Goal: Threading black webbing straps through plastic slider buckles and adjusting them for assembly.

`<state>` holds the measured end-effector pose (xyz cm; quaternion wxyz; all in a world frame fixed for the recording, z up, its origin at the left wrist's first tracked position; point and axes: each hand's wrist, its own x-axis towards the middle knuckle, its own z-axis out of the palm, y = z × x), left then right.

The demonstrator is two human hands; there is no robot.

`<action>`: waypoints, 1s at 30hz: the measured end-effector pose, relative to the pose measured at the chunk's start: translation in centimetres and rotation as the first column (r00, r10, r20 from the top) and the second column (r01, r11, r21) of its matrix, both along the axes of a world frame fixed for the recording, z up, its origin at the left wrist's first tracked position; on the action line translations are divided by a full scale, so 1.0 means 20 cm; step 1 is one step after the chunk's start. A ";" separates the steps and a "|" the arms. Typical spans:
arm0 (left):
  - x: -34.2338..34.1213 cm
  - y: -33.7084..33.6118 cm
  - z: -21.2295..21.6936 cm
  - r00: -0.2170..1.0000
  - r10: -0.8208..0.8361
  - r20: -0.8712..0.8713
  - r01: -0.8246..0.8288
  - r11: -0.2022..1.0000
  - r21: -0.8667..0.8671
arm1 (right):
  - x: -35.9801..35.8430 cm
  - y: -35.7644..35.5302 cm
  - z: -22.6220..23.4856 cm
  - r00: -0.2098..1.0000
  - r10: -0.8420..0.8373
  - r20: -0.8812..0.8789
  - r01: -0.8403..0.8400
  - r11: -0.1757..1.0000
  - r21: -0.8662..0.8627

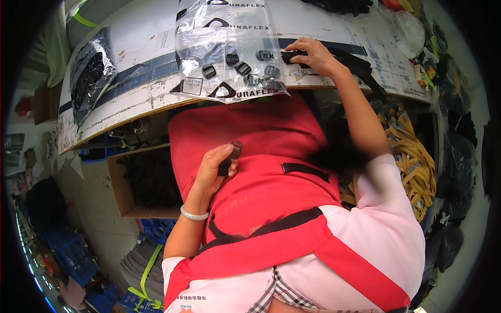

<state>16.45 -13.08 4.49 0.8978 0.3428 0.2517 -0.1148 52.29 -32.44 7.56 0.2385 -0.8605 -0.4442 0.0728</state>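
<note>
the left hand is curled near the red apron, pinching a black plastic buckle. far right on the table, the right hand presses loosely closed fingers onto a black strap.

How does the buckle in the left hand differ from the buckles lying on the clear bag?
The buckle in the left hand is pinched between fingers over the red apron; the buckles on the clear bag lie loose and untouched. The held one is single and seen edge-on, tilted; the bag ones are several, flat, scattered on the table. All are small black plastic pieces.
</note>
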 end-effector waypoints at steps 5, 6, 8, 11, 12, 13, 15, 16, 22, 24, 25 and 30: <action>0.00 0.00 -0.01 1.000 0.002 0.002 -0.002 1.000 0.010 | 0.02 0.02 -0.01 0.997 0.036 0.075 -0.035 0.999 -0.014; 0.00 -0.01 0.00 1.000 0.004 0.000 -0.004 1.000 0.009 | 0.02 0.00 -0.01 0.993 0.015 0.114 -0.023 0.998 0.066; 0.02 -0.02 0.02 1.000 0.003 0.008 -0.003 0.999 0.045 | 0.01 0.00 0.02 0.989 -0.007 0.149 -0.014 0.989 0.145; 0.03 -0.03 0.05 0.997 0.026 0.076 -0.039 0.983 0.182 | -0.21 0.05 0.29 0.861 -0.002 0.509 -0.097 0.981 0.168; 0.00 -0.03 0.06 0.990 0.049 0.134 -0.086 0.955 0.285 | -0.35 0.10 0.40 0.845 0.020 0.535 -0.116 0.982 0.146; -0.01 -0.04 0.07 0.990 0.070 0.122 -0.103 0.952 0.288 | -0.50 0.13 0.50 0.884 0.077 0.461 -0.175 0.969 0.175; 0.02 -0.05 0.14 0.977 0.154 0.148 -0.204 0.879 0.431 | -0.74 0.13 0.57 0.912 0.236 0.337 -0.330 0.909 0.255; 0.04 -0.06 0.16 0.978 0.148 0.145 -0.197 0.881 0.431 | -0.83 0.12 0.59 0.895 0.332 0.297 -0.419 0.855 0.305; 0.03 -0.03 0.19 0.952 0.146 0.270 -0.226 0.928 0.297 | -1.04 0.20 0.33 0.836 0.182 -0.517 0.032 0.925 0.378; 0.02 -0.04 0.23 0.945 0.115 0.305 -0.230 0.899 0.373 | -1.06 0.24 0.24 0.852 0.224 -0.472 0.079 0.838 0.539; 0.02 -0.06 0.25 0.938 0.079 0.338 -0.233 0.864 0.446 | -1.06 0.24 0.22 0.827 0.221 -0.517 0.095 0.851 0.516; 0.03 -0.08 0.25 0.921 0.021 0.390 -0.226 0.842 0.490 | -1.11 0.30 0.26 0.445 0.216 -0.869 0.264 0.895 0.358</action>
